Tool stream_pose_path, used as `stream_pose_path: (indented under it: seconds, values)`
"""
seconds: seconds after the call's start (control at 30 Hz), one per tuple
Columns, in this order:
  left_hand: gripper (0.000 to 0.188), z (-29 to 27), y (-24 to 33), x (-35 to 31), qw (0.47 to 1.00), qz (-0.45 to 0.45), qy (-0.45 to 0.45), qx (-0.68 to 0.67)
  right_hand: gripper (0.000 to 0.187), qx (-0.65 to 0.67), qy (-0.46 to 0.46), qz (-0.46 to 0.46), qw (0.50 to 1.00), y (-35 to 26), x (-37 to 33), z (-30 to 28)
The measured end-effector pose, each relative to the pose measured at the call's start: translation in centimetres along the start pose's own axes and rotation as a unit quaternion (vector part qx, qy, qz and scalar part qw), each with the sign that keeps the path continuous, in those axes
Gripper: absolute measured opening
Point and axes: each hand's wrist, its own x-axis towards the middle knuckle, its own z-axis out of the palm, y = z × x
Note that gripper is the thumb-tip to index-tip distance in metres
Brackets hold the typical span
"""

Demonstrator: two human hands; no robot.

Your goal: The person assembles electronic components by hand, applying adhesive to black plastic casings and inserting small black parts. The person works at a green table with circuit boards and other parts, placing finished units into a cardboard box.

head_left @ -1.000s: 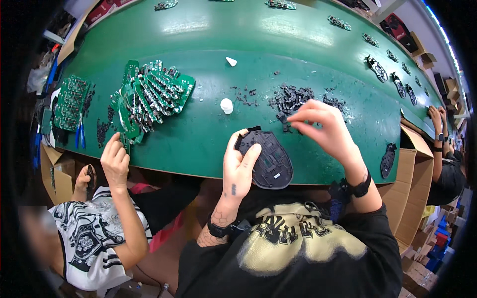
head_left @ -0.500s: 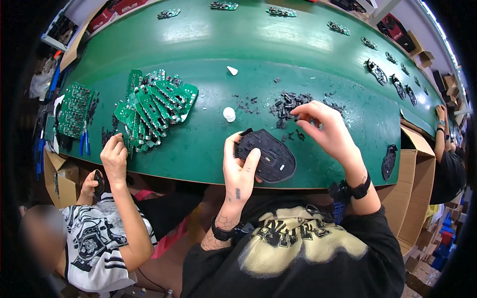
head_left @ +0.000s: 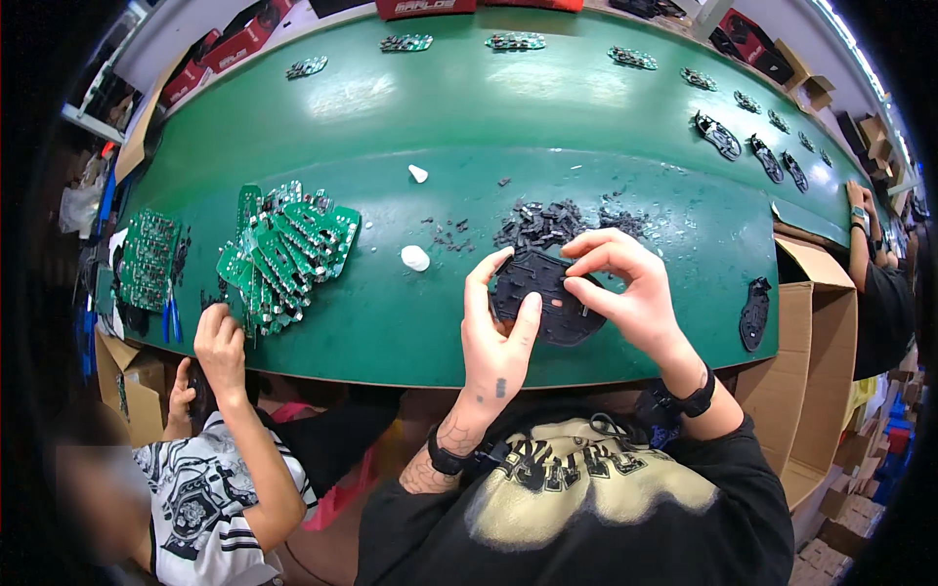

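My left hand grips a black plastic shell, shaped like the base of a computer mouse, with its thumb over the inner face. The shell is held above the near edge of the green bench. At its upper right side, thumb and forefinger of my right hand are pinched together; whatever is between them is too small or hidden to name. Just beyond the shell lies a heap of small black plastic pieces, with more scattered about it.
A white cone-shaped tip and a round white container stand left of the heap. Farther left are stacked green circuit boards and a co-worker's hand. Another black shell lies right, near a cardboard box. Boards line the far belt.
My right hand has come from the heap down to the shell, fingers now pinched at it. My left hand has shifted slightly right with the shell. The view has tilted a little.
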Motion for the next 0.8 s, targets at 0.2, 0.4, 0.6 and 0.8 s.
stream_pose_path:
  seconds: [0.2, 0.4, 0.6, 0.8]
  values:
    - [0.05, 2.0, -0.6, 0.4, 0.997, 0.021, -0.04, 0.065, 0.015, 0.232, -0.063, 0.23, 0.943, 1.5, 0.2, -2.8]
    - [0.055, 4.0, -0.2, 1.6, 0.992, -0.064, -0.099, 0.053, 0.028, 0.178, -0.261, 0.27, 0.909, 4.1, 3.4, -8.1]
    - [0.057, 3.1, -1.0, 0.4, 0.991, -0.001, -0.075, 0.115, 0.027, -0.095, -0.025, 0.112, 0.989, 12.0, 15.4, -16.8]
    - [0.047, 1.9, -0.6, -2.2, 0.985, -0.034, -0.074, 0.153, 0.031, -0.307, 0.052, 0.076, 0.947, 18.7, 19.7, -21.1]
